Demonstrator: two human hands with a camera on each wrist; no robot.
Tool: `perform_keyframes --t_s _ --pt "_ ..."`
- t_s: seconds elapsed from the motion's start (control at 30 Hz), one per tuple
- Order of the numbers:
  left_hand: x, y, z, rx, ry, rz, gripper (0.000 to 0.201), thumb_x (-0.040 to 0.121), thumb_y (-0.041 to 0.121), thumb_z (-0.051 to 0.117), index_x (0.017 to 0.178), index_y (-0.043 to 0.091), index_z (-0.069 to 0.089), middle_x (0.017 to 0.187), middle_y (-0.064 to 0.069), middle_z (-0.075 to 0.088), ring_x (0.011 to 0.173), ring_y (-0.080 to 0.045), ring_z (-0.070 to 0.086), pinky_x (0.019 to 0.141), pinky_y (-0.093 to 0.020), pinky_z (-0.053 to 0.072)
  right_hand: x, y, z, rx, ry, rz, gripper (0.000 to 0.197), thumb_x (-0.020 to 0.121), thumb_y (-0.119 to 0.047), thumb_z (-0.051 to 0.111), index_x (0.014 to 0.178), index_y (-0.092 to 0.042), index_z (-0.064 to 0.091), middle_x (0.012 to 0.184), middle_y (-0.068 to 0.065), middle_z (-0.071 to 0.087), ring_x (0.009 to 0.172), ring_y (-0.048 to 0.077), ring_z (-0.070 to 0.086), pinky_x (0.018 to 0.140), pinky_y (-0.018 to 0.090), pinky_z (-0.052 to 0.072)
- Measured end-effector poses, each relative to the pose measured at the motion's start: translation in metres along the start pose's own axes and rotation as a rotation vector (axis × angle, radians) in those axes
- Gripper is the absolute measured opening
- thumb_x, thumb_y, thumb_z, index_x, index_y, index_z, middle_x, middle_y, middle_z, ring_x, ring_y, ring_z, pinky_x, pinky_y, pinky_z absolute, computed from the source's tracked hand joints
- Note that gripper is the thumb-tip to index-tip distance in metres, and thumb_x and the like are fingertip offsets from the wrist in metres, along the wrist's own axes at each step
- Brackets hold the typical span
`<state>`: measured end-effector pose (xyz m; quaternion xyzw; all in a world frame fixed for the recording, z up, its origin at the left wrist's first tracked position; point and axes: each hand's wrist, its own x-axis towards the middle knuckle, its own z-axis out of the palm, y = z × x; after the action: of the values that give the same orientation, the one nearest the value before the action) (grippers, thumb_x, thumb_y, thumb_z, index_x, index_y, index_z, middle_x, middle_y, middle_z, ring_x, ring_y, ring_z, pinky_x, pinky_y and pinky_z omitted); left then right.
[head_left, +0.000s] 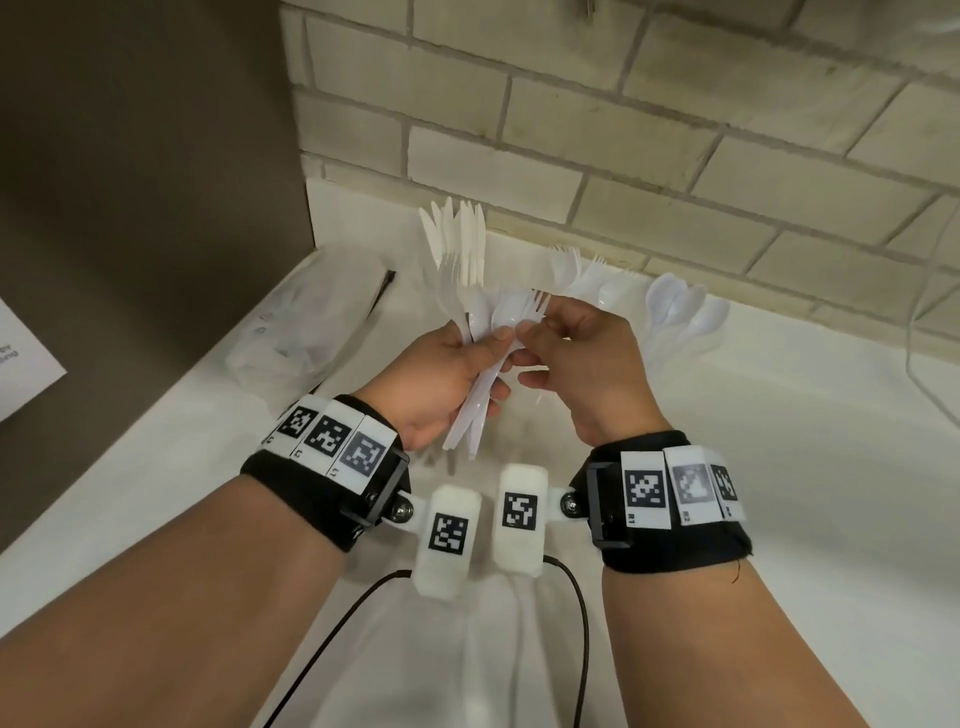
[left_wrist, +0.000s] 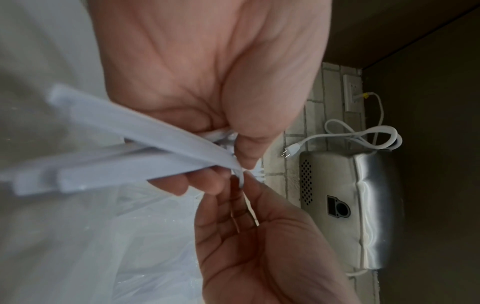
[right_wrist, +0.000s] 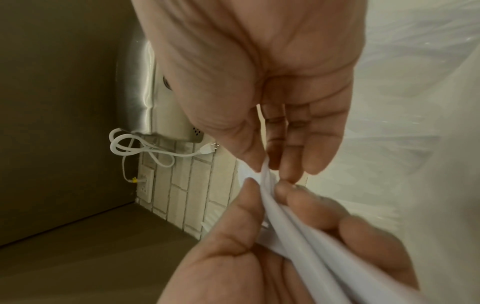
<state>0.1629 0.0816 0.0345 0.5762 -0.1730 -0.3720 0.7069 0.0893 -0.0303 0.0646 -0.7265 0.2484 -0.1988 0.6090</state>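
A bundle of white plastic forks and spoons (head_left: 480, 364) stands upright in my left hand (head_left: 483, 353), which grips it by the handles (left_wrist: 130, 148). My right hand (head_left: 530, 332) pinches one piece at the top of the bundle between thumb and fingers (right_wrist: 285, 174). Which piece it pinches is hidden by the fingers. Both hands hover above the white counter (head_left: 779, 467). In the right wrist view my left hand (right_wrist: 233, 257) sits below with the white handles (right_wrist: 311, 236) running through it.
Sorted on the counter by the brick wall (head_left: 675, 130) lie knives (head_left: 457, 234), forks (head_left: 576, 270) and spoons (head_left: 680, 306). A clear plastic bag (head_left: 311, 317) lies left, beside a dark panel (head_left: 130, 208). A silver appliance (left_wrist: 363, 205) and white cord (left_wrist: 363, 137) hang on the wall.
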Motion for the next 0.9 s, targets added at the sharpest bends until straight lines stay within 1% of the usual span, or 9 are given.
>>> perform_keyframes --t_s 0.13,0.23,0.33,0.4,0.5,0.57,0.67,0.77,0.9 --pt "0.007 0.003 0.007 -0.051 0.036 -0.019 0.017 0.095 0.022 0.055 0.091 0.008 0.064 0.069 -0.003 0.062 0.056 -0.014 0.059 0.06 -0.032 0.053 0.002 0.003 -0.007 0.052 0.059 0.02 0.025 0.091 -0.006 0.061 0.114 -0.015 0.065 0.081 0.002 0.068 0.062 0.009 0.067 0.057 0.024 0.053" --pt "0.011 0.0 0.008 -0.059 0.033 -0.029 0.018 0.096 0.021 0.052 0.091 0.007 0.062 0.07 -0.003 0.059 0.055 -0.014 0.059 0.058 -0.03 0.054 0.002 0.005 -0.012 0.058 0.093 0.019 0.021 0.091 -0.005 0.059 0.108 -0.015 0.066 0.079 0.0 0.07 0.059 0.008 0.066 0.055 0.022 0.053" --pt "0.014 -0.002 0.008 -0.032 0.054 -0.038 0.021 0.098 0.021 0.05 0.099 0.003 0.06 0.076 -0.004 0.058 0.053 -0.013 0.06 0.058 -0.03 0.054 0.005 0.005 -0.013 0.092 0.173 0.017 0.019 0.091 -0.003 0.054 0.102 -0.012 0.067 0.08 0.003 0.07 0.059 0.014 0.066 0.055 0.025 0.053" --pt "0.014 -0.002 0.01 -0.006 0.051 -0.037 0.02 0.098 0.023 0.048 0.102 0.006 0.058 0.077 -0.002 0.059 0.055 -0.014 0.057 0.06 -0.03 0.052 0.006 0.003 -0.013 0.188 0.233 0.021 0.021 0.092 -0.001 0.046 0.101 -0.012 0.062 0.085 0.008 0.066 0.061 0.021 0.066 0.057 0.031 0.056" --pt "0.012 0.001 0.011 0.059 0.041 -0.035 0.02 0.099 0.028 0.046 0.098 0.011 0.056 0.072 0.002 0.059 0.054 -0.013 0.05 0.056 -0.027 0.047 0.009 -0.004 -0.016 0.281 0.282 -0.002 0.023 0.094 -0.003 0.035 0.106 -0.013 0.052 0.086 0.007 0.057 0.049 0.02 0.061 0.051 0.032 0.055" --pt "0.013 0.002 0.011 0.088 0.018 -0.021 0.024 0.096 0.031 0.051 0.1 0.008 0.056 0.071 0.003 0.057 0.053 -0.011 0.047 0.053 -0.026 0.044 0.013 -0.007 -0.017 0.162 0.248 -0.025 0.013 0.095 -0.01 0.045 0.104 -0.015 0.052 0.077 0.003 0.055 0.044 0.015 0.049 0.045 0.027 0.045" --pt "0.013 0.003 0.01 0.105 -0.04 0.021 0.02 0.093 0.022 0.057 0.099 0.003 0.06 0.074 -0.001 0.057 0.054 -0.011 0.045 0.053 -0.026 0.041 0.018 -0.006 -0.017 -0.029 0.175 -0.016 0.015 0.086 -0.016 0.065 0.101 -0.019 0.06 0.071 -0.002 0.055 0.053 0.014 0.047 0.05 0.028 0.039" --pt "0.012 0.005 0.008 0.051 -0.025 -0.003 0.021 0.096 0.022 0.054 0.103 0.005 0.063 0.077 -0.001 0.067 0.057 -0.014 0.051 0.058 -0.029 0.046 0.017 -0.004 -0.015 -0.061 0.145 0.023 0.015 0.085 -0.014 0.066 0.095 -0.025 0.066 0.076 -0.003 0.06 0.055 0.013 0.048 0.049 0.026 0.038" --pt "0.011 0.004 0.007 0.017 -0.027 -0.013 0.031 0.098 0.026 0.049 0.114 0.003 0.061 0.083 -0.004 0.069 0.055 -0.014 0.054 0.059 -0.031 0.047 0.014 -0.001 -0.009 -0.025 0.107 0.017 0.014 0.089 -0.016 0.062 0.1 -0.022 0.068 0.076 -0.001 0.062 0.051 0.012 0.046 0.044 0.022 0.037"
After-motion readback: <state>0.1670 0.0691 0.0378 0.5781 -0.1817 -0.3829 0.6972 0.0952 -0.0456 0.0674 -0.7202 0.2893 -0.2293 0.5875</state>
